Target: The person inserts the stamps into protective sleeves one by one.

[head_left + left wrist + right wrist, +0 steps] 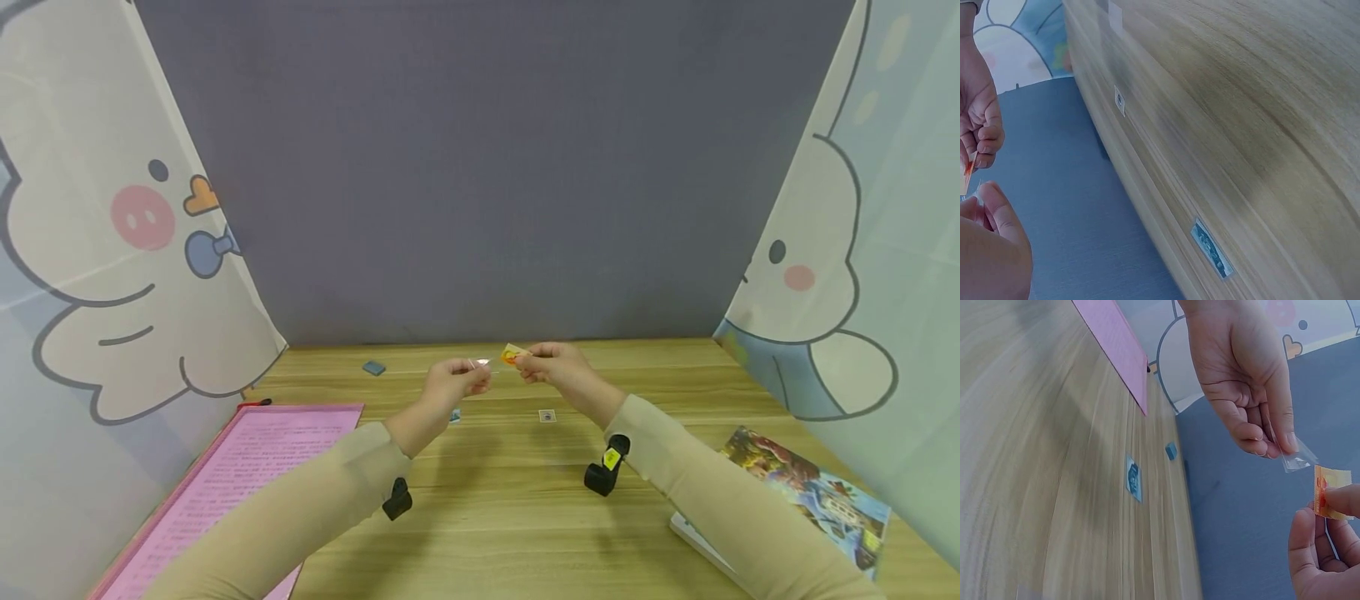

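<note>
My left hand (452, 385) pinches a small clear plastic sleeve (1297, 461) between thumb and fingers above the table. Facing it, my right hand (561, 368) pinches a yellow and orange postage stamp (1329, 477) with toothed edges. In the right wrist view the stamp sits just below the sleeve's mouth, outside it. Below the hands, a blue stamp (1212, 249) in a clear cover lies on the wood. A pale stamp with a dark round picture (547, 416) lies farther right. Fingers cover part of both held pieces.
A small blue-grey block (373, 367) lies near the table's back edge. At left is a pink folder (300, 442) with a printed sheet; at right, a colourful illustrated book (832, 504). A grey panel (495, 167) rises behind the wooden table (480, 542).
</note>
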### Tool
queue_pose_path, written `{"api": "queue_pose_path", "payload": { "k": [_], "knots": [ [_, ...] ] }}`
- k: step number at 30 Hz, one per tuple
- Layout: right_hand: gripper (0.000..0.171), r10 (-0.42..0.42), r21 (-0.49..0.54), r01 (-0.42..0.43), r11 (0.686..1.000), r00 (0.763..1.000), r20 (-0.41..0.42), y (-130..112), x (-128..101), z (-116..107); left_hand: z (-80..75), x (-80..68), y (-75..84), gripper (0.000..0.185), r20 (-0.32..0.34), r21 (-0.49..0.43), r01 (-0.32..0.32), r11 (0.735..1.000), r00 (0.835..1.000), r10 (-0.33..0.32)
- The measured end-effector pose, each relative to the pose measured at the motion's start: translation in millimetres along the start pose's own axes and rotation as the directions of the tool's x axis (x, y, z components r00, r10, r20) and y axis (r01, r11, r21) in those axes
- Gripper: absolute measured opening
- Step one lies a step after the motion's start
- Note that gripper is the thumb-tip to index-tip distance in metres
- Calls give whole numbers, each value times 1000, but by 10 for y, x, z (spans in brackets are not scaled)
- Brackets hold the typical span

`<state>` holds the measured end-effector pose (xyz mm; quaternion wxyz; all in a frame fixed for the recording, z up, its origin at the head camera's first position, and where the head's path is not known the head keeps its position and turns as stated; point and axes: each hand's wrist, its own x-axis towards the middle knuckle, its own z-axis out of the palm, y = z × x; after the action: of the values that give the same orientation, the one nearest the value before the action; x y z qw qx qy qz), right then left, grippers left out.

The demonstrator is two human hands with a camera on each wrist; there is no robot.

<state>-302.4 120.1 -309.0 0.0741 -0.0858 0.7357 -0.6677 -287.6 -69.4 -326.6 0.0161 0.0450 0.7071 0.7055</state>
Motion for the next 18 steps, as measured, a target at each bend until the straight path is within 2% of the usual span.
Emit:
{"api": "queue_pose_path", "payload": {
  "k": [18],
  "knots": [
    [22,11,-6,-11,1000,1000,8,35,-27,52,13,-49,23,18,-2,-20,1,1000,1000,-1]
  ]
}}
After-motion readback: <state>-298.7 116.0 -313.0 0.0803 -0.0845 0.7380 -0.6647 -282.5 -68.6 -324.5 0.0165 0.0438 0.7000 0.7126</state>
